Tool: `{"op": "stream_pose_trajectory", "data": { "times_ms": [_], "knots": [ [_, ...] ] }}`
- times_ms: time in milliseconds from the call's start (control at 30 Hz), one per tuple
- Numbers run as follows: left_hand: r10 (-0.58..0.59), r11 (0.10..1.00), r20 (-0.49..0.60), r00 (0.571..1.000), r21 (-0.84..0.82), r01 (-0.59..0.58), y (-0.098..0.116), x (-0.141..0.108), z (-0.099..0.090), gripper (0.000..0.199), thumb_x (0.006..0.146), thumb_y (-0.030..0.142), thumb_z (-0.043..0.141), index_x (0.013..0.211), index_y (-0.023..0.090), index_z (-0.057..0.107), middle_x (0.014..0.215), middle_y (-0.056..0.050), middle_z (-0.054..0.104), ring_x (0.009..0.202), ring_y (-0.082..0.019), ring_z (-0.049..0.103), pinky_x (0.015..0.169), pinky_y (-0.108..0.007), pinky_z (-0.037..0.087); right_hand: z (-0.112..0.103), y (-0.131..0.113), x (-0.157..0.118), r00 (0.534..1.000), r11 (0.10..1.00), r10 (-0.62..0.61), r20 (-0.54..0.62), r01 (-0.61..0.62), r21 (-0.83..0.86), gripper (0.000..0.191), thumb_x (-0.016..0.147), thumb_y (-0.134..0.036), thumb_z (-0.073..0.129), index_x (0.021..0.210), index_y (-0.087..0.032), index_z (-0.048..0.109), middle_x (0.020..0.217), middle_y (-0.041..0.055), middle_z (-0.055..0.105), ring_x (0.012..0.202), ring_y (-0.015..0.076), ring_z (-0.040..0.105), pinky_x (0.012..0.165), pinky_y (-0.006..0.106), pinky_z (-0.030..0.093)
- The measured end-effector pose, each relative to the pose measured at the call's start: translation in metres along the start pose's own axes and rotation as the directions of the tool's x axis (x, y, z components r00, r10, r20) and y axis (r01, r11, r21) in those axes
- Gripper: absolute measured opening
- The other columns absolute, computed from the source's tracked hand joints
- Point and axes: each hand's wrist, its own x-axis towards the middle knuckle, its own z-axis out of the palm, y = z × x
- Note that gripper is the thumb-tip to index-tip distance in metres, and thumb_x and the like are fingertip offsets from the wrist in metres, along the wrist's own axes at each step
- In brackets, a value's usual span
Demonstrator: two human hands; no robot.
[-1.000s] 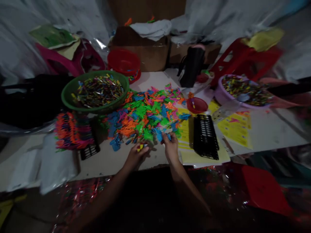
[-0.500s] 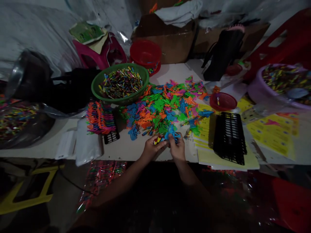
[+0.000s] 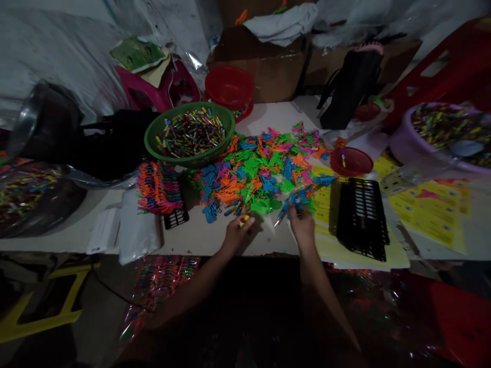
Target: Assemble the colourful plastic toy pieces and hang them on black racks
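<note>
My left hand (image 3: pixel 235 232) is closed around a few small yellow-and-red tubes (image 3: pixel 244 220), just above the table's front part. Farther right, my right hand (image 3: pixel 303 230) has its fingers curled on a blue plastic piece (image 3: pixel 295 204), low at the right front of the pile. A thin tube with a pale tip (image 3: pixel 279 219) sticks out to the left of those fingers. The heap of flat plastic pieces (image 3: pixel 264 163), in green, orange, blue and pink, spreads behind both hands. Small tubes (image 3: pixel 233 208) lie at its front edge, by my left hand.
A green basket (image 3: pixel 149 138) full of tubes stands behind left. Bundled pieces (image 3: pixel 157 189) on a black rack lie left. Black racks (image 3: pixel 362 220) sit on yellow sheets (image 3: pixel 322 245) at right, near a small red basket (image 3: pixel 353 171) and a purple tub (image 3: pixel 402 135).
My hands have moved apart. The right went rightward with a blue piece to the pile's right front; the left stays near its place, still holding tubes.
</note>
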Motion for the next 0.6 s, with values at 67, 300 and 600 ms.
{"op": "stream_pose_trajectory", "data": {
  "times_ms": [67,300,600],
  "knots": [
    [-0.037,0.999,-0.063,0.997,-0.004,0.037,-0.004,0.009,-0.006,0.029,0.073,0.042,0.054,0.081,0.015,0.063,0.060,0.000,0.056,0.046,-0.008,0.047,0.047,-0.020,0.038,-0.005,0.005,0.020,0.978,0.962,-0.108,-0.178,0.058,-0.268,0.048,0.075,-0.047,0.050,0.105,-0.010,0.056,0.102,0.0188,0.057,0.095,0.0311,0.049,0.078,0.044,0.036],
    [0.038,0.995,0.010,0.999,-0.091,-0.037,-0.010,0.012,-0.006,0.030,0.068,0.039,0.062,0.088,0.016,0.059,0.078,-0.001,0.060,0.058,-0.009,0.053,0.056,-0.021,0.043,0.027,0.006,0.020,0.853,0.797,-0.432,0.293,0.513,-0.319,0.020,0.076,-0.036,0.056,0.085,-0.018,0.060,0.098,0.0112,0.061,0.102,0.0269,0.047,0.093,0.046,0.027],
    [0.080,0.984,0.119,0.990,-0.167,-0.059,0.023,-0.007,0.004,0.036,0.068,0.040,0.062,0.095,0.015,0.061,0.080,-0.004,0.068,0.065,-0.014,0.059,0.065,-0.027,0.046,0.019,-0.015,-0.040,0.932,0.829,-0.253,0.258,0.071,0.555,0.022,0.081,-0.043,0.046,0.080,-0.022,0.041,0.060,-0.0058,0.050,0.049,0.0087,0.047,0.050,0.021,0.038]
  ]
}}
